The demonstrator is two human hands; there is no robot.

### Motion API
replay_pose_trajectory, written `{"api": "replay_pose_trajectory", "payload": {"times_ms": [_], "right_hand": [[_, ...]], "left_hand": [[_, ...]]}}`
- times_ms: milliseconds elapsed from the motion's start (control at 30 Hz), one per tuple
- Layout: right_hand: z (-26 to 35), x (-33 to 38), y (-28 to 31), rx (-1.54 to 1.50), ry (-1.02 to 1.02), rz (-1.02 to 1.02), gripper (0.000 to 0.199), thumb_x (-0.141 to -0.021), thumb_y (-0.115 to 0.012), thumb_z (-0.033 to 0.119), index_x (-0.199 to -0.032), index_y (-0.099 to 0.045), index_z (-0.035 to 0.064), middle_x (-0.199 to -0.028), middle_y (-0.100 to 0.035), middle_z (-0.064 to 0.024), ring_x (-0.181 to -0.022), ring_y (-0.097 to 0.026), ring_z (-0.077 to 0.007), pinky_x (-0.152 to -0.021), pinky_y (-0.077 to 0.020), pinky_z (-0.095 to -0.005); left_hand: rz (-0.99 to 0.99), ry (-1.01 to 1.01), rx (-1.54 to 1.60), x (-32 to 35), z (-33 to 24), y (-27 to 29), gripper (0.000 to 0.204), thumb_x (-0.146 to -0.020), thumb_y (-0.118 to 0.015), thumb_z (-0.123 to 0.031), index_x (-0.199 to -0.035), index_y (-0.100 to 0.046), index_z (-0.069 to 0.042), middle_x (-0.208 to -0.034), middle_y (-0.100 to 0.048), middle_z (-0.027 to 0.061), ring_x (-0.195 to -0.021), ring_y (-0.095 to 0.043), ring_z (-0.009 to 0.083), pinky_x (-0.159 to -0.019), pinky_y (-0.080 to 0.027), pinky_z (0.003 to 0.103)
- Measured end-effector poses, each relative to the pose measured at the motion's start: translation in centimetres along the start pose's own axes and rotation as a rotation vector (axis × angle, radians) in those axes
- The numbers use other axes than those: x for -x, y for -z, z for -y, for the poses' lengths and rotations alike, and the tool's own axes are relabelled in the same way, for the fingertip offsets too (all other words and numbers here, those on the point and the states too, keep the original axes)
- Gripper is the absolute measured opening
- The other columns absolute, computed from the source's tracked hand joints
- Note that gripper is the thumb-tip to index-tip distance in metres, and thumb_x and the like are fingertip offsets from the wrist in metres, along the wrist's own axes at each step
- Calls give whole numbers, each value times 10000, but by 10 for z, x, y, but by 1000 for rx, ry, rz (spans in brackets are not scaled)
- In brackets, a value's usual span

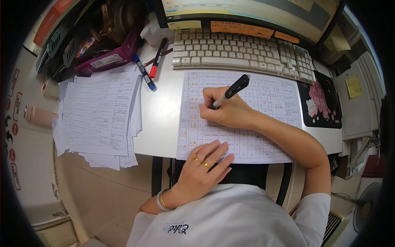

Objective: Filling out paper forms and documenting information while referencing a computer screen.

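Observation:
A printed table sheet [263, 142] with small pictures and some handwriting lies on the white desk before me. My right hand [226, 109] rests on its upper left part, fingers closed round a black pen [235, 88] with a clear grip. The pen leans up to the right, and its tip is hidden behind my fingers. My left hand [205, 166] lies flat across the sheet's lower edge, fingers stretched out and holding nothing. It wears gold rings, with bangles at the wrist.
A cream keyboard [242, 51] stands behind the sheet, below a monitor [247, 14]. On the left lie a paper stack [98, 115], a blue marker [145, 73], a red-capped marker [158, 57] and a purple box [111, 57]. A patterned mouse pad [319, 103] sits right.

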State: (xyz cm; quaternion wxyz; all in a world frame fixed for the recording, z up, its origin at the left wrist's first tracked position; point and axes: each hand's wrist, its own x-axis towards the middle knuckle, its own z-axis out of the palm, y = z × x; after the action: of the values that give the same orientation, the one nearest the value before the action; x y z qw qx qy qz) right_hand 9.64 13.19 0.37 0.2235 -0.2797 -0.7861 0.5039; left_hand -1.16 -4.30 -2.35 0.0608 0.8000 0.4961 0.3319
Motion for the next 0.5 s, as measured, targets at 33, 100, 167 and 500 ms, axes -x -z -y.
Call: {"api": "replay_pose_trajectory", "payload": {"times_ms": [33, 100, 167, 500], "right_hand": [[-1, 0, 0, -2, -1, -3, 270, -793, -666, 179, -663, -492, 18, -563, -505, -36, -541, -430, -102, -497, -362, -295], [-3, -2, 2, -198, -127, -45, 268, -795, -649, 167, -650, -479, 19, -535, -507, -44, -516, -443, -102, -484, -362, -296], [4, -3, 18, -280, -164, -21, 298, -799, -626, 199, -640, -468, 3, -508, -498, -81, -480, -485, -136, -470, -380, -308], [-17, 31, 88, 863, 142, -97, 355, -800, -704, 380, -702, -618, 50, -584, -610, -117, -550, -595, -318, -556, -468, -403]], "left_hand": [[3, -2, 0, 2, 1, 0, 383, -722, -793, -143, -1091, -695, -115, -1245, -618, 86, -1157, -554, 275, -953, -437, 424], [-43, 24, 12, 7, 3, 2, 348, -713, -794, -121, -1050, -706, -113, -1218, -630, 64, -1129, -566, 257, -918, -438, 405], [-53, 37, -19, 10, 3, 5, 336, -714, -793, -116, -1040, -710, -117, -1214, -633, 55, -1118, -570, 251, -912, -433, 398], [-169, 34, -100, 13, 7, -3, 314, -676, -836, -152, -975, -741, -156, -1148, -675, 20, -1071, -593, 233, -874, -420, 377]]}}
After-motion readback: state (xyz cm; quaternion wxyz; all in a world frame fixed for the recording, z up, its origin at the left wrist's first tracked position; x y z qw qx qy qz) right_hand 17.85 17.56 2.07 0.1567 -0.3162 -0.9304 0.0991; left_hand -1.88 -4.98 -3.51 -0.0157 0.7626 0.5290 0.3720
